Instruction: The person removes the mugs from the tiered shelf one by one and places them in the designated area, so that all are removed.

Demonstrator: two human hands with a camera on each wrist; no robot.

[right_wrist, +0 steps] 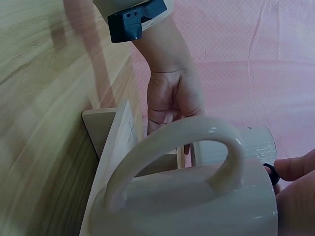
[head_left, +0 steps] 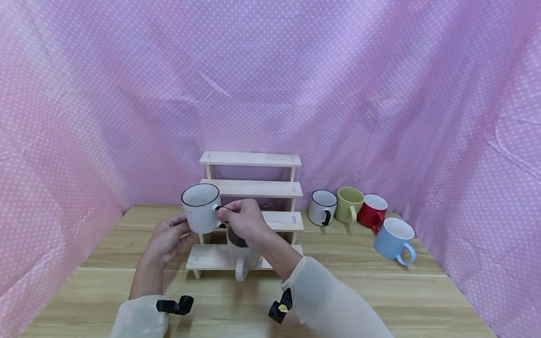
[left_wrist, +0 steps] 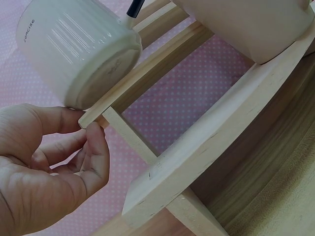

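My right hand (head_left: 249, 220) pinches the black handle of a white mug (head_left: 201, 215) with a dark rim. The mug is upright at the left end of a stepped wooden stand (head_left: 250, 158), and small lettering marks its side. In the left wrist view the mug's base (left_wrist: 106, 73) is at the end of a step. There my left hand (left_wrist: 49, 162) pinches the step's end between thumb and fingers, just under the mug. A pale greyish mug (head_left: 246, 259) stands on the lowest step, its handle toward me, partly behind my right hand. In the right wrist view this mug (right_wrist: 197, 206) covers much of the stand.
On the table's right side stand a ribbed white mug (head_left: 323, 209) with a black handle, a green mug (head_left: 348, 206), a red mug (head_left: 371, 213) and, nearer me, a light blue mug (head_left: 394, 238). A dotted pink curtain (head_left: 253, 70) hangs behind the wooden table (head_left: 363, 286).
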